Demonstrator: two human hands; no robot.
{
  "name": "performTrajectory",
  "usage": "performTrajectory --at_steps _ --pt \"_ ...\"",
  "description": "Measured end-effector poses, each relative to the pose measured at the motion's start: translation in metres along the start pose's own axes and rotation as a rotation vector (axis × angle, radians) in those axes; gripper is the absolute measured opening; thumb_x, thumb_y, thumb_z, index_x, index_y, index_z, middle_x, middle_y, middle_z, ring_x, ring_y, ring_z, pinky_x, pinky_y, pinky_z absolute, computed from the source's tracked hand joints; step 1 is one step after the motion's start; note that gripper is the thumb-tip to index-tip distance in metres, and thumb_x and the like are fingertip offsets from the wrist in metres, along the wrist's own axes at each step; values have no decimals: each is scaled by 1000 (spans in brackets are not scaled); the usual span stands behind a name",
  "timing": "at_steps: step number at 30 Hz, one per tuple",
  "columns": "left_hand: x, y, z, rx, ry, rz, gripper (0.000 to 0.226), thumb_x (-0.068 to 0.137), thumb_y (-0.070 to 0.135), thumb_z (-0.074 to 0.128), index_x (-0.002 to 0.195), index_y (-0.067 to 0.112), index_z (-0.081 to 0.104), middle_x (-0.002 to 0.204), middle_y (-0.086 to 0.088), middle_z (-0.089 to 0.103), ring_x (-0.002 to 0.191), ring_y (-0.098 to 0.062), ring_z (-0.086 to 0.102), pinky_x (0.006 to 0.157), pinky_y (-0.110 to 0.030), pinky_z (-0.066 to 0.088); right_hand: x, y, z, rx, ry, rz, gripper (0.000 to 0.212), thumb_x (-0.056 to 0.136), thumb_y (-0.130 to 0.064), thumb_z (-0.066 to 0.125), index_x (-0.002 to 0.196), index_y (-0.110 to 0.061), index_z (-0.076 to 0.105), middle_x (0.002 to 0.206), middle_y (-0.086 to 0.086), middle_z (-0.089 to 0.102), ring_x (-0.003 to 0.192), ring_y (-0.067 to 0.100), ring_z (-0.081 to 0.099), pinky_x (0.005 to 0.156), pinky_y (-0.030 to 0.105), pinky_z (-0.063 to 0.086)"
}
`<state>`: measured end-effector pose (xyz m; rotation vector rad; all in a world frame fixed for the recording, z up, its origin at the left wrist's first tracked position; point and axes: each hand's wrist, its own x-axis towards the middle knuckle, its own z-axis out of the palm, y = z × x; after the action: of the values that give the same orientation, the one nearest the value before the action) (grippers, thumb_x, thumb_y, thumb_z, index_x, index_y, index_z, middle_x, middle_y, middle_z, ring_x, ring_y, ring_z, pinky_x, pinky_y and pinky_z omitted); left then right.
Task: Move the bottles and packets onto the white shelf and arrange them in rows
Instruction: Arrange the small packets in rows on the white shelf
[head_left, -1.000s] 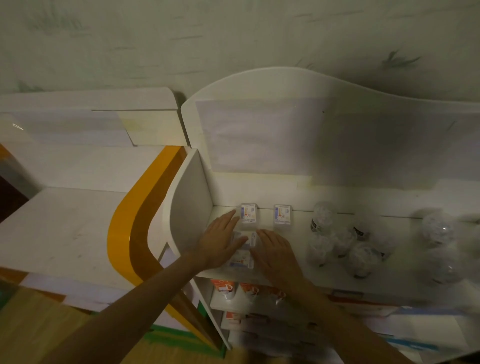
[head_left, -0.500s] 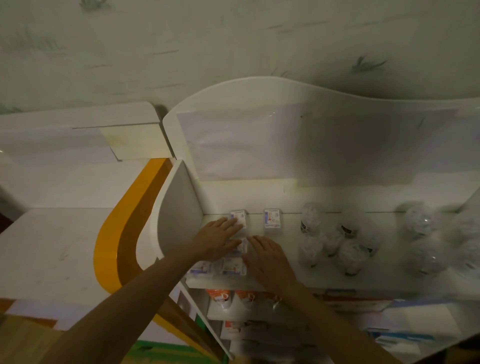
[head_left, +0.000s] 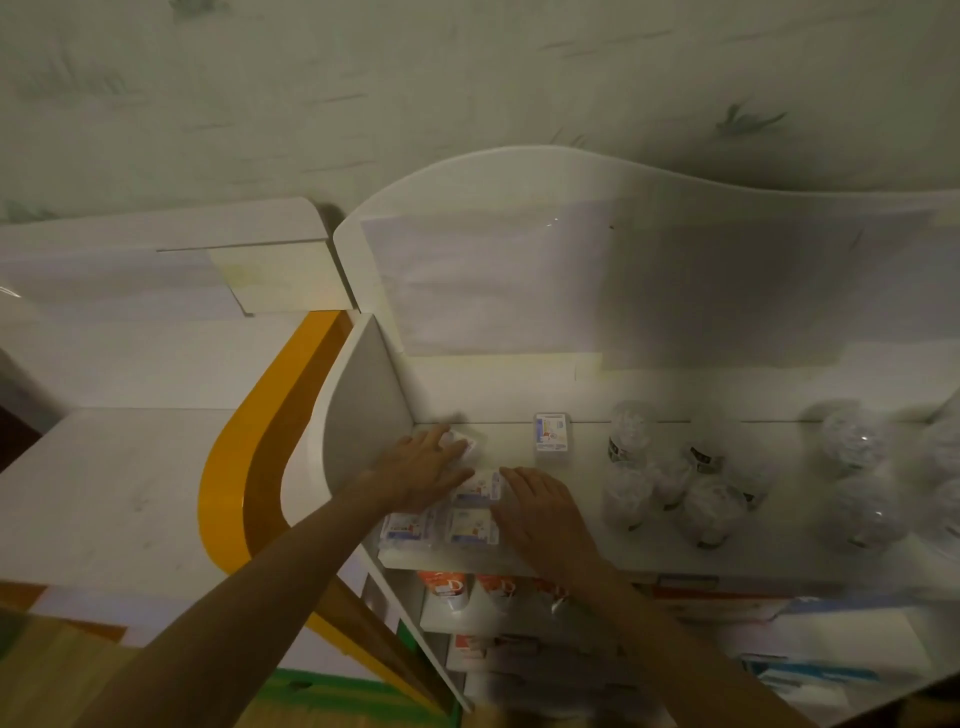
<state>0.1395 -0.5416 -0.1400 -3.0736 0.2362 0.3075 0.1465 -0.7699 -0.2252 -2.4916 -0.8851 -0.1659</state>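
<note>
Both hands are down flat on the top board of the white shelf (head_left: 571, 558), fingers spread, nothing gripped. The left hand (head_left: 423, 470) sits in the back-left corner, right against the curved side panel (head_left: 363, 431), its fingertips on top of one packet (head_left: 464, 446). The right hand (head_left: 540, 512) lies palm down beside the middle packet (head_left: 480, 488), touching its right edge. Two more packets (head_left: 441, 527) sit side by side at the front lip, pretty much at the drop-off. Another packet (head_left: 551, 438) stands alone by the back wall, with bare board between it and the rest. The clear bottles (head_left: 670, 483) cluster to the right, more of them further right. Labels are blue, white and red, way too blurry to read. Orange-topped tubs (head_left: 447, 590) show on the shelf below.
</note>
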Motion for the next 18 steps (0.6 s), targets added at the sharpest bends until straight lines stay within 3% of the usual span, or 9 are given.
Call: performTrajectory --at_steps 7,11,18 --pt "-13 3 17 6 10 -131 72 98 66 17 157 25 12 163 -7 16 148 -27 17 118 -47 17 0 0 0 11 23 -7 68 98 -63 18 145 -20 42 140 0 52 129 16 46 112 31 30" --pt "-22 10 35 -149 37 -225 82 95 71 15 159 21 2 166 -8 -2 152 -27 -2 121 -48 7 0 0 1 12 36 -2 66 99 -62 20 144 -20 43 139 0 53 128 16 47 112 32 32" --pt "-26 15 51 -155 94 -255 84 97 69 10 158 14 -5 166 -6 -7 152 -22 -8 120 -42 -3 1 -1 1 10 32 -10 69 98 -63 16 144 -19 43 139 1 53 127 17 47 111 31 31"
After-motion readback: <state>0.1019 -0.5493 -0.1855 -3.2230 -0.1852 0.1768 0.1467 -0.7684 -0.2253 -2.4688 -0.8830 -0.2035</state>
